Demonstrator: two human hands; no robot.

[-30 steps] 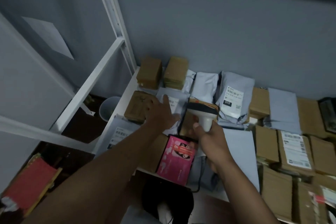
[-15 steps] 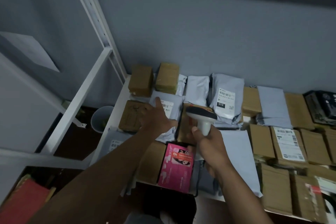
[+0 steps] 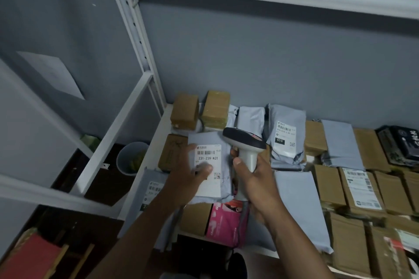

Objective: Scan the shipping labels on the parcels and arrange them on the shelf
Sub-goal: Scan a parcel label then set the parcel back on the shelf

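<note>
1. Our left hand [image 3: 189, 176] holds a grey bag parcel [image 3: 209, 165], with the thumb pressed on the white label [image 3: 209, 169] and the fingers tucked under the bag.
2. Our right hand [image 3: 254, 179] is wrapped tight around the handle of the scanner [image 3: 246, 149].
3. We hold the parcel lifted a bit above the other parcels, at the left end of the shelf [image 3: 156, 142], with the label face up. We think that is so the scanner can read it.
4. The scanner sits just beside the label on its right. Its dark head points up and away from us, so it does not seem aimed at the label yet.
5. The parcel's long side runs from near us toward the wall. The bar code is at the far end of the label, and the number reads the right way up for us.
6. Around it lie brown boxes [image 3: 184, 111] and more grey bags [image 3: 285, 136], close together and flat. A pink packet [image 3: 226, 222] lies below our hands.
</note>
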